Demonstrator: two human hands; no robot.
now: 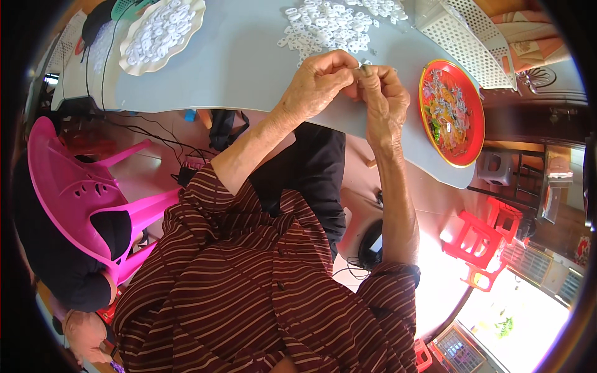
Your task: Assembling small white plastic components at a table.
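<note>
Both my hands meet above the table's near edge, fingertips almost touching. My left hand point(316, 87) is closed in a pinch, thumb against forefinger. Beside it my right hand point(384, 102) pinches too, its thumb pointing away from me. A small white piece point(365, 62) shows at the fingertips; most of it is hidden by the fingers. Just beyond the hands lies a loose pile of flat white oval plastic pieces point(326, 26), with holes in them. To the right of my right hand stands a red oval tray point(475, 121) with small greyish pieces scattered over its patterned bottom.
The grey table point(249, 56) carries a scalloped cream tray point(132, 67) of white pieces at the far left. A white perforated basket point(460, 40) stands far right. Left are a pink chair point(68, 193) and another person point(62, 261); red stools point(476, 239) are right.
</note>
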